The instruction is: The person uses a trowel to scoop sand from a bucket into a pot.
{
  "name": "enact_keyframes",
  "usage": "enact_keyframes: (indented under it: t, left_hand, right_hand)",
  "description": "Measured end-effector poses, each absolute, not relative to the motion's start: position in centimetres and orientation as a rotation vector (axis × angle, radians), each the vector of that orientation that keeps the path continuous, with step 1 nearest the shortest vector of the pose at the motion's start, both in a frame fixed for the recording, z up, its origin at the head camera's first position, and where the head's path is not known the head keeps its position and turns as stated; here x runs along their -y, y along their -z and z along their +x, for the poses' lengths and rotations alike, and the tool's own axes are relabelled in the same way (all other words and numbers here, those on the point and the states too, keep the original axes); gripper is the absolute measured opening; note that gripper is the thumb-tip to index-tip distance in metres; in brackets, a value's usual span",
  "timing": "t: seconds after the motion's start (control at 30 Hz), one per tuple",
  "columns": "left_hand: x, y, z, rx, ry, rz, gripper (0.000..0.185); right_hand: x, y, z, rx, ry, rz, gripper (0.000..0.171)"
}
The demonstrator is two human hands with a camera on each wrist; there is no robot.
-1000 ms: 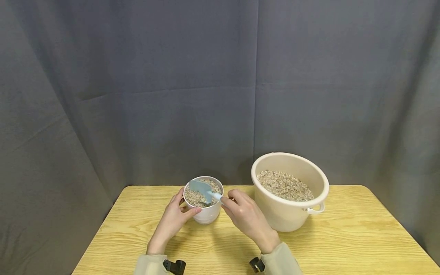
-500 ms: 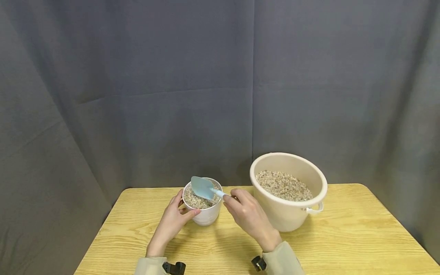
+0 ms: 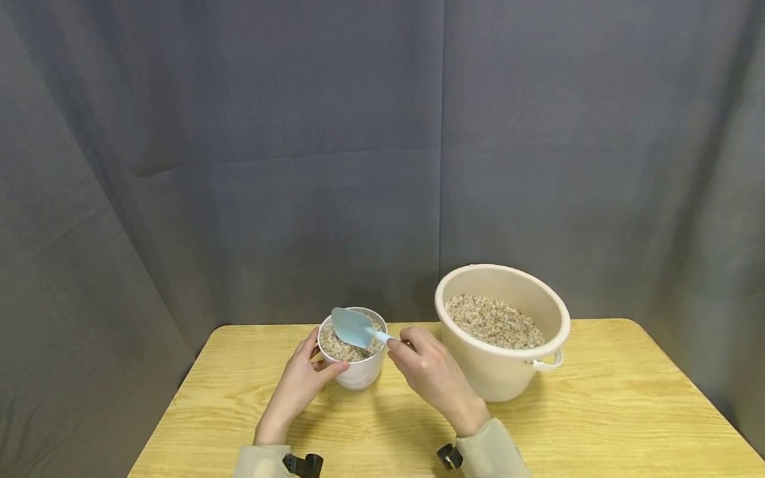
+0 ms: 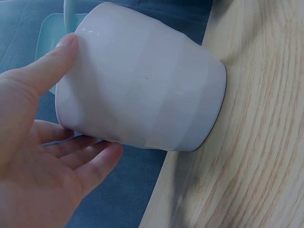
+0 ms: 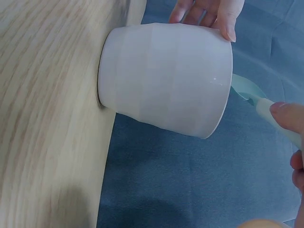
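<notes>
Head view: scoop blade over the small pot, both hands at it.
Head view: left hand [image 3: 297, 388] wraps the white pot [image 3: 354, 372] on the desk [image 3: 597, 425]; right hand [image 3: 430, 378] pinches the blue scoop [image 3: 354, 327], long axis running from that hand leftward, blade above the gravel. Bucket [image 3: 502, 372] just right of the right hand.
Left wrist view: thumb and fingers curl round the pot wall [image 4: 142, 90].
Right wrist view: fingertips pinch the scoop handle [image 5: 273, 116] beside the pot rim.
</notes>
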State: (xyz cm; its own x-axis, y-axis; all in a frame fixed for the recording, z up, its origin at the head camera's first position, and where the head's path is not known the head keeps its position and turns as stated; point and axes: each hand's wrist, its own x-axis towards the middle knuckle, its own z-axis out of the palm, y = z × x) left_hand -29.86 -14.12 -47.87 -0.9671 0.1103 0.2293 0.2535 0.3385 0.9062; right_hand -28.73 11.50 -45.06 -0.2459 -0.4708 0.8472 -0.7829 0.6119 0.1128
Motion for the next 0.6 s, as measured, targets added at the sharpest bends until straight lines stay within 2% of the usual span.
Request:
enact_keyframes:
  t: [0.2, 0.37, 0.5, 0.6]
  left_hand:
    - [13.99, 47.82, -29.78, 2.461, 1.702, -0.347, 0.09]
    - [13.88, 47.72, -29.82, 2.468, 1.699, -0.346, 0.09]
    - [14.07, 47.87, -29.95, 2.481, 1.701, -0.334, 0.092]
    - [13.94, 46.97, -29.34, 2.486, 1.714, -0.329, 0.091]
  right_hand:
    - [-11.58, 45.18, -28.79, 1.884, -0.42, 0.999, 0.021]
    - [-11.94, 44.98, -28.71, 1.905, -0.423, 1.006, 0.009]
    - [-12.05, 44.93, -28.69, 1.926, -0.41, 1.007, 0.016]
    - [-11.98, 44.96, -28.71, 1.924, -0.406, 1.004, 0.013]
